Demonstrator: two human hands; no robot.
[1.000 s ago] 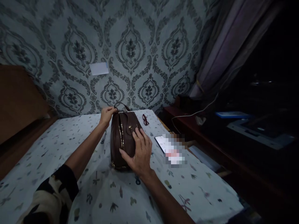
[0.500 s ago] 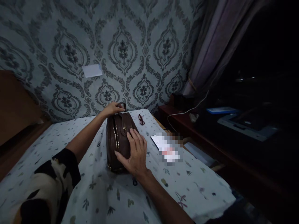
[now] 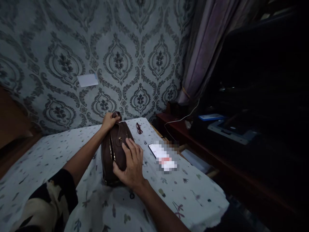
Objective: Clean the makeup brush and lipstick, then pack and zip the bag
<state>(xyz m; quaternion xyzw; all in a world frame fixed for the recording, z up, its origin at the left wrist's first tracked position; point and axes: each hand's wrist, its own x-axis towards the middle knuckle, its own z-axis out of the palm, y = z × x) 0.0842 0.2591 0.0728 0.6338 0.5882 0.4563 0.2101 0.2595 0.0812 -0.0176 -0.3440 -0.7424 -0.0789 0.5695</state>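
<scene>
Left sleeve (image 3: 49, 199), blotched black and cream

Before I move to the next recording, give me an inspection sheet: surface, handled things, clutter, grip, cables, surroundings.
Surface: white patterned cloth, wrinkled.
Handled things: brown bag, gold zipper teeth parted.
Clutter: glasses and lit phone, partly pixelated, right of the bag.
Grip: left hand at the bag's far end by its handle, exact hold unclear; right hand spread against its right side.
Cables: one pale cable, right of the cloth.
Surroundings: patterned wall, purplish curtain; far right too dark to detail.
</scene>
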